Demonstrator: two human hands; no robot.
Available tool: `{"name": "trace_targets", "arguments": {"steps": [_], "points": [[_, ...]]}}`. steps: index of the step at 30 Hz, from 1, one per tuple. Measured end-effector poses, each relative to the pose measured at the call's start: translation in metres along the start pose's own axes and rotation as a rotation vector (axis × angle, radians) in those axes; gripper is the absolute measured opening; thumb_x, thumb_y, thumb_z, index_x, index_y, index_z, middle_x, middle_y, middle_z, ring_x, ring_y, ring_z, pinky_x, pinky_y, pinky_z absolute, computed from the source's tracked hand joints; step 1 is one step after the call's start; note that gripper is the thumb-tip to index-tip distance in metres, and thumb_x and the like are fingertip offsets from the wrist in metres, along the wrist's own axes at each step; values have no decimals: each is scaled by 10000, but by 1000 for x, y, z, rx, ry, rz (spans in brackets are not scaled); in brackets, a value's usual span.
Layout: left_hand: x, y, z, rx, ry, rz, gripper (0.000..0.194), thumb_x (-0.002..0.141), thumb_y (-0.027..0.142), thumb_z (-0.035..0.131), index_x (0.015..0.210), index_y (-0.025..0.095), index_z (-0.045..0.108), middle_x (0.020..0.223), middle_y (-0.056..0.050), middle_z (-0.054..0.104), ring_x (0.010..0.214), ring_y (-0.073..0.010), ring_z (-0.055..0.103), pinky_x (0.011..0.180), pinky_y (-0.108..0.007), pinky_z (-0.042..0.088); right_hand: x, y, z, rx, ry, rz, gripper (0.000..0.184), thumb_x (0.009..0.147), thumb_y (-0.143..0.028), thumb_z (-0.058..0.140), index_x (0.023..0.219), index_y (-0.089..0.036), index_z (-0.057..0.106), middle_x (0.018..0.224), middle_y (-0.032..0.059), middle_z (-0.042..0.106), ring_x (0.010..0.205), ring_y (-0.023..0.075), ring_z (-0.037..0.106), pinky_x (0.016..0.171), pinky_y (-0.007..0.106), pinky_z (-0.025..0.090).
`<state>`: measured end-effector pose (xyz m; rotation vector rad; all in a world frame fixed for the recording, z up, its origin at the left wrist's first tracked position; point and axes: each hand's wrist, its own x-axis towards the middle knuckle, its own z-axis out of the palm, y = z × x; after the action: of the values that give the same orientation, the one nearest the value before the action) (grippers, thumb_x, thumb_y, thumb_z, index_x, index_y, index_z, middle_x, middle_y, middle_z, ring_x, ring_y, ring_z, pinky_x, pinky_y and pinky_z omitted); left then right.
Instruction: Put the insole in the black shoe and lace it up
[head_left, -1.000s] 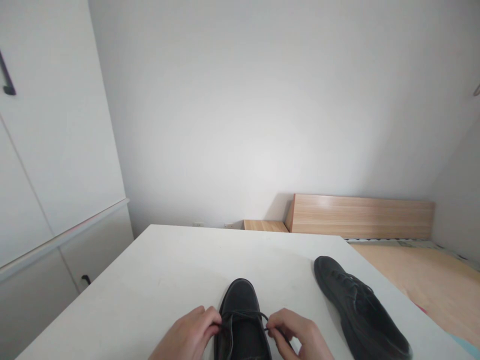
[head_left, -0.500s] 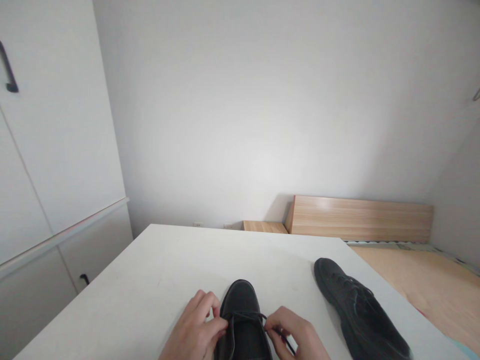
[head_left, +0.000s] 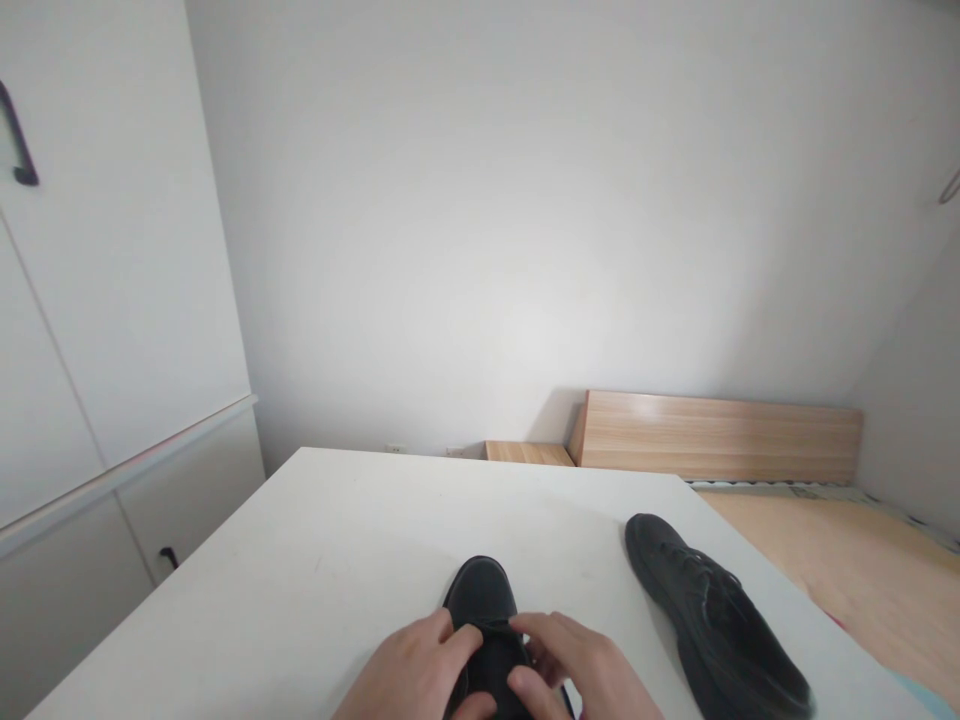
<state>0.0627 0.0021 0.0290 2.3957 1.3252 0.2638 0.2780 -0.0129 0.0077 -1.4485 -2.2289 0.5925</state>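
A black lace-up shoe (head_left: 481, 590) lies on the white table with its toe pointing away from me. My left hand (head_left: 424, 660) is closed on the shoe's left side, thumb and forefinger at the lace opening. From the right, my right hand (head_left: 566, 655) reaches over the opening, its forefinger at the front lace row and its other fingers curled around the shoelace (head_left: 495, 626). My hands cover much of the lace, so its free end is hard to make out. The second black shoe (head_left: 720, 620) rests to the right, its lace threaded across.
The white table (head_left: 337, 540) extends ahead to a far edge near the wall. Left of it stands a white cabinet (head_left: 127, 280) with dark handles. A wooden headboard (head_left: 720, 435) and bed base (head_left: 825, 540) are beyond the right edge.
Both hands have moved inward over the shoe's opening. My right hand has gone left from the shoe's side to the front lace row, and my left fingers have moved right.
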Motion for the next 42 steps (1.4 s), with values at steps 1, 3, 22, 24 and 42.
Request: {"name": "trace_targets", "arguments": {"steps": [1, 3, 22, 24, 42], "points": [[2, 5, -4, 51, -27, -10, 300, 868, 144, 550, 1112, 164, 722, 1050, -147, 738, 966, -314, 718, 857, -391, 558, 2, -4, -1, -100, -30, 11, 269, 900, -237, 605, 1151, -195, 689, 958, 97, 728, 826, 250, 722, 723, 293, 548], [7, 14, -12, 132, -77, -18, 372, 829, 13, 460, 1052, 132, 734, 1058, -157, 739, 982, -293, 719, 881, -379, 559, 7, -10, 1, -294, -59, 36, 285, 843, -100, 587, 1072, -204, 720, 960, 96, 721, 840, 262, 730, 706, 292, 543], [-16, 35, -75, -132, 806, 334, 192, 994, 123, 395, 928, 236, 535, 848, 20, 583, 753, -128, 587, 697, -213, 455, 15, -74, -69, 671, 424, -220, 151, 1042, -281, 449, 951, -233, 558, 817, -18, 610, 616, 110, 603, 593, 221, 512], [-22, 42, -93, -177, 945, 331, 152, 974, 130, 452, 934, 253, 532, 824, 46, 579, 733, -102, 573, 682, -178, 432, 15, -83, -87, 764, 637, -328, 107, 1035, -275, 504, 971, -246, 584, 918, -19, 619, 659, 88, 620, 660, 209, 523], [1, 74, -99, -1099, 418, 341, 79, 950, 223, 566, 884, 201, 602, 740, 33, 669, 711, -99, 662, 704, -163, 553, 37, -106, -78, 884, 567, -454, 59, 994, -259, 594, 996, -280, 648, 1039, 5, 585, 590, 65, 547, 523, 200, 509]]}}
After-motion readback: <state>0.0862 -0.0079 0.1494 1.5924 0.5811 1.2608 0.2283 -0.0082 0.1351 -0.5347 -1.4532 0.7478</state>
